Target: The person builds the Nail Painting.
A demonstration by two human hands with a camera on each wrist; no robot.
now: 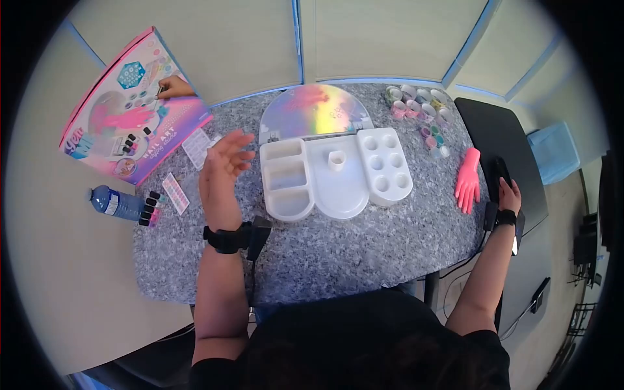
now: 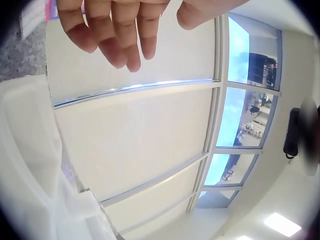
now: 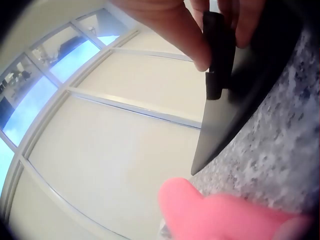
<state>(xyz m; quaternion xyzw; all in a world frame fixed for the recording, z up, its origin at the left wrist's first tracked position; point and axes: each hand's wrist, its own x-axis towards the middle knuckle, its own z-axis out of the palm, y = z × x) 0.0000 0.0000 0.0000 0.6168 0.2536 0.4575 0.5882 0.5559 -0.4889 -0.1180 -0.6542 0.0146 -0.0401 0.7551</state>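
Note:
My left hand [image 1: 226, 170] is raised over the table's left half, fingers loosely spread with nothing in them. Beside it stands the white plastic nail station [image 1: 341, 185], with three trays on the left, a central post and round wells on the right. Its iridescent lid [image 1: 315, 109] is swung back. Off the table's right edge, my right hand [image 1: 509, 195] pinches a narrow black object [image 3: 220, 55] between thumb and fingers, over a black surface; I cannot tell its kind. Near this hand lies a pink model hand [image 1: 468, 182], also large in the right wrist view.
A nail art box [image 1: 133, 110] leans at the back left. By the left edge lie a blue water bottle [image 1: 117, 203], several nail polish bottles [image 1: 151, 209] and a sticker sheet [image 1: 175, 193]. Small tubs [image 1: 419, 104] stand at the back right, beside the black side table [image 1: 504, 136].

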